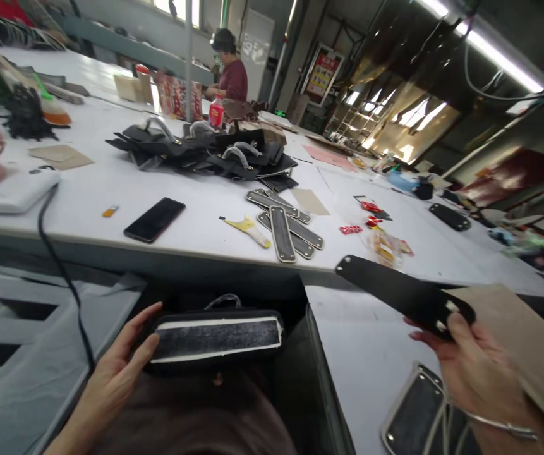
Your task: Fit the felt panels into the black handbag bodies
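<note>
My left hand (127, 354) grips the left end of a black handbag (217, 338) at my lap, thumb in front and fingers behind. The bag's long narrow side faces me, a dark strip with a rough whitish border, and a clear-wrapped loop shows behind it. In my right hand (475, 354) is a long black panel (395, 291) with rounded ends, pinched at its right end near shiny metal studs. Below that hand lie similar studded panels with pale edging (414, 407), partly hidden by my wrist. More edged panels (284, 234) lie in a loose pile on the table.
Black bags with wrapped handles (205, 148) are heaped across the white table (86, 196). Nearer are a phone (155, 220), a yellow glue tube (247, 229), a white box-shaped device (16, 191) with a hanging cable, and red wrappers (351, 229). A person (234, 76) is at the back.
</note>
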Action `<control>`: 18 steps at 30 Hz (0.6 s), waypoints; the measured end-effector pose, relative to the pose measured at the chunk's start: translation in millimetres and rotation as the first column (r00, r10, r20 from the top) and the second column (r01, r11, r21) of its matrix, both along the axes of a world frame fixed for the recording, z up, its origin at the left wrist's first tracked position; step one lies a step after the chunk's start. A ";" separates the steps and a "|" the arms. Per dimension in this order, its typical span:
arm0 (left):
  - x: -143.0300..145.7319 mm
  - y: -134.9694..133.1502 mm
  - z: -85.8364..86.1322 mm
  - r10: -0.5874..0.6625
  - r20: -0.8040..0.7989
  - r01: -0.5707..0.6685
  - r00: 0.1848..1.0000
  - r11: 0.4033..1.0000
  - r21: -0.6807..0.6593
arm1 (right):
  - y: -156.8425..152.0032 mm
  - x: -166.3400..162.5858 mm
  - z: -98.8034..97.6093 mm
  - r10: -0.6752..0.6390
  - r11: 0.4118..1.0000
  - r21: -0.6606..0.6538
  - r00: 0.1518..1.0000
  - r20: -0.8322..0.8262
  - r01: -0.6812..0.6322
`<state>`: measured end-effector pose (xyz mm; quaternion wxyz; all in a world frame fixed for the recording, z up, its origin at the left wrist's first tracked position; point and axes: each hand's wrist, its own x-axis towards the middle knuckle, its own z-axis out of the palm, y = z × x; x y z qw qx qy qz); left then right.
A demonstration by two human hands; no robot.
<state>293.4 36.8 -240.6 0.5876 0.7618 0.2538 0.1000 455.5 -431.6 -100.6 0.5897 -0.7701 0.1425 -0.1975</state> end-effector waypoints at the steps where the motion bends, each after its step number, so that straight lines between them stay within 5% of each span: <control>1: -0.1 2.8 7.8 0.036 -0.003 -0.036 0.999 0.996 0.087 | 23.4 -4.2 4.7 0.081 0.989 0.128 0.996 -0.048 -0.075; 3: -1.2 7.7 26.9 0.094 -0.011 -0.089 0.996 0.970 0.226 | 68.6 -16.8 8.7 0.291 0.919 0.309 0.950 -0.113 -0.245; 5: -2.3 9.4 46.8 0.087 -0.007 -0.084 0.996 0.972 0.221 | 108.2 -32.5 3.5 0.437 0.842 0.427 0.881 -0.182 -0.330; 9: -1.7 0.5 71.2 -0.033 0.007 0.034 0.999 0.992 -0.124 | 162.1 -60.8 -26.7 0.602 0.723 0.591 0.746 -0.285 -0.357; 13: -4.7 -10.9 65.7 -0.095 -0.082 0.059 0.992 0.928 -0.369 | 182.1 -71.6 -54.0 0.650 0.666 0.673 0.693 -0.311 -0.323; 18: -15.1 -13.9 46.5 0.019 -0.112 -0.049 0.993 0.962 -0.269 | 176.8 -72.5 -70.1 0.636 0.641 0.741 0.679 -0.367 -0.200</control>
